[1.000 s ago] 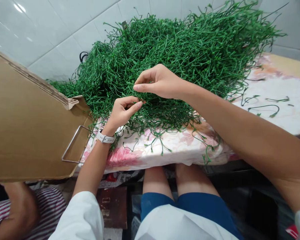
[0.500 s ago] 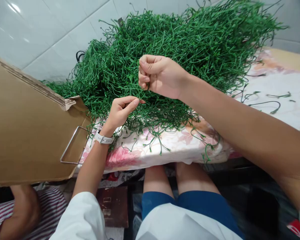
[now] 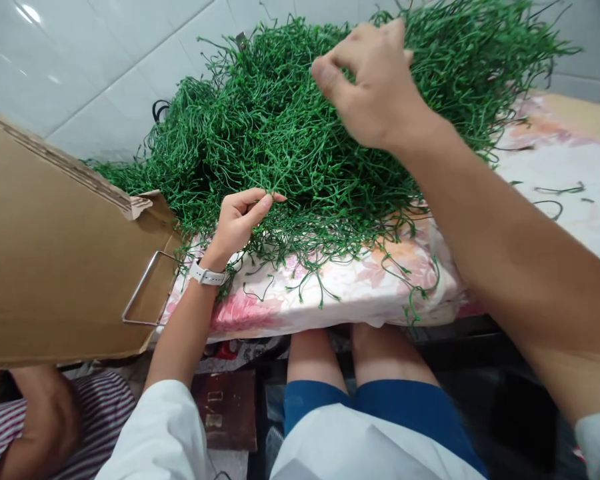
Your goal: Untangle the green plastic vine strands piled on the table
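Observation:
A large heap of thin green stems with small bud-like tips [image 3: 280, 133] lies across the table. At its front edge my left hand [image 3: 245, 210], wearing a white watch, has thumb and forefinger pinched on a green stem, which is barely visible. My right hand [image 3: 373, 83] is raised over the right part of the heap, its back towards me and slightly blurred. Its thumb and forefinger curve together in a ring, and the other fingers fan out. Whatever lies between those fingertips, if anything, I cannot make out.
A floral cloth [image 3: 330, 303] covers the table, with loose stems along its front. To the left stands a cardboard box [image 3: 65, 253] beside a bent metal wire frame [image 3: 140, 290]. White tiled wall [image 3: 115, 60] rises behind. Another person's striped sleeve [image 3: 100, 413] shows at lower left.
My right hand has swung up and to the right from beside my left hand, turning its back to view. My left hand has stayed nearly in place, still pinched.

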A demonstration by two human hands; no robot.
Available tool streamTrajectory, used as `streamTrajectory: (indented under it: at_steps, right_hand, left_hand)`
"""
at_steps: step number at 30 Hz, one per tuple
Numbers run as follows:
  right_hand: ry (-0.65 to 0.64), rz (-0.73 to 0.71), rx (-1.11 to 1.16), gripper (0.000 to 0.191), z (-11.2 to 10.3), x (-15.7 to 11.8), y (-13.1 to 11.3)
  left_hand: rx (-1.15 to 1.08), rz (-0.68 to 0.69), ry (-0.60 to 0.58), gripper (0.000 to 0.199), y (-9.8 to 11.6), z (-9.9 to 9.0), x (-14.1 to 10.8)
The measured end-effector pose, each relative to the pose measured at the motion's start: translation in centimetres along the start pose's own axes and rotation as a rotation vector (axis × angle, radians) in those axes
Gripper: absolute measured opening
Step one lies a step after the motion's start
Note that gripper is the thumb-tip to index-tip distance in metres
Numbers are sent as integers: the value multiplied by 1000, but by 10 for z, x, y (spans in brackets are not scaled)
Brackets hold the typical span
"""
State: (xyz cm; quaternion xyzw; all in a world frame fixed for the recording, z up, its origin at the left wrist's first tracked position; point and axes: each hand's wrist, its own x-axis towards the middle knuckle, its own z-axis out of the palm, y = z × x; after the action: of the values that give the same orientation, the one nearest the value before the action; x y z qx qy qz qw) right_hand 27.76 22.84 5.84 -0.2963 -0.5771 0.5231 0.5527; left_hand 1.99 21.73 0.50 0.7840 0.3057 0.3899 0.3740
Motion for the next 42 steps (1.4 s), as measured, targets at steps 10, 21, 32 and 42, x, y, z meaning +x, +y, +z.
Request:
streamTrajectory:
  at_steps: [10, 21, 32, 42]
  right_hand:
    - [-178, -44, 51, 31, 50, -9, 37]
    - [-94, 11, 322, 31, 59, -9, 48]
    - [-432, 98, 178, 33, 62, -20, 39]
    - [-136, -99, 124, 35, 36, -17, 12]
  left_hand:
    - [-57, 5, 81, 43, -4, 3, -1]
    - [-48, 7, 73, 46, -6, 6, 0]
    - [71, 36, -312, 46, 10, 5, -8]
    - [-116, -15, -266, 42, 7, 4, -9]
